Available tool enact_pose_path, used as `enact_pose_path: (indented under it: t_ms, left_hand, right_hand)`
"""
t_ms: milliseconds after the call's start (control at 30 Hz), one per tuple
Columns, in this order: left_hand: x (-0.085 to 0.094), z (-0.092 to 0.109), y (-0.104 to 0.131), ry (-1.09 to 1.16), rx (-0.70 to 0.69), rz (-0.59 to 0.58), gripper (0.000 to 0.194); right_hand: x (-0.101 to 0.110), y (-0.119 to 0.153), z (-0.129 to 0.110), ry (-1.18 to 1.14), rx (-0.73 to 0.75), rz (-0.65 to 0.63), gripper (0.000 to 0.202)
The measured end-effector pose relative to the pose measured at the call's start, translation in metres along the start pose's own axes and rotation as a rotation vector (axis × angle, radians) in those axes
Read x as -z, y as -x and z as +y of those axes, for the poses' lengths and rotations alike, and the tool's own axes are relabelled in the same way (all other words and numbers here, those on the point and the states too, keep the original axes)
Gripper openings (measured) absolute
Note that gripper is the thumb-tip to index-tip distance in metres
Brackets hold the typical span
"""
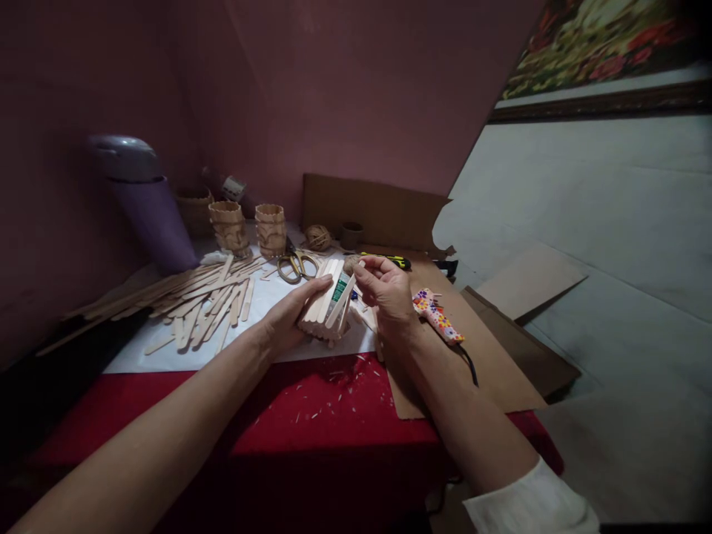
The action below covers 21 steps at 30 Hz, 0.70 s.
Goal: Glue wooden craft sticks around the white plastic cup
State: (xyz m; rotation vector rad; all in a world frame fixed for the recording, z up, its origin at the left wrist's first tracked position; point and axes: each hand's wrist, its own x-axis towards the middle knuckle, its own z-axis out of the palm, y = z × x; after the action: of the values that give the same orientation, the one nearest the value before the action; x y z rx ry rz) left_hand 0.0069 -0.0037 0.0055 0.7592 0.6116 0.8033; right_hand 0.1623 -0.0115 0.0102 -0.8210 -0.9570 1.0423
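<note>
My left hand (294, 311) is closed around a small cup covered with upright craft sticks (320, 308), which is tilted above the table's front part. Between the sticks a green label (337, 288) still shows on the cup's side. My right hand (386, 289) pinches the upper end of a single craft stick (342, 302), which lies slantwise against the cup beside the label. Whether that stick is fixed at its lower end, I cannot tell. Just right of my right wrist lies a flowered glue gun (437, 315) on cardboard.
Loose craft sticks (205, 308) are heaped at left on white paper (150, 362). Behind stand two stick-covered cups (228, 228), scissors (297, 267), a twine ball (318, 237) and a purple flask (153, 215). A yellow-black cutter (397, 261) lies on the cardboard (489, 371).
</note>
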Motion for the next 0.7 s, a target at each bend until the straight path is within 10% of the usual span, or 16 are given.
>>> enact_pose_path:
  t_ms: [700]
  left_hand:
    - [0.001,-0.006,0.001,-0.102,-0.073,-0.111,0.039]
  right_hand:
    - [0.0,-0.006,0.012,0.131,0.16,0.07,0.034]
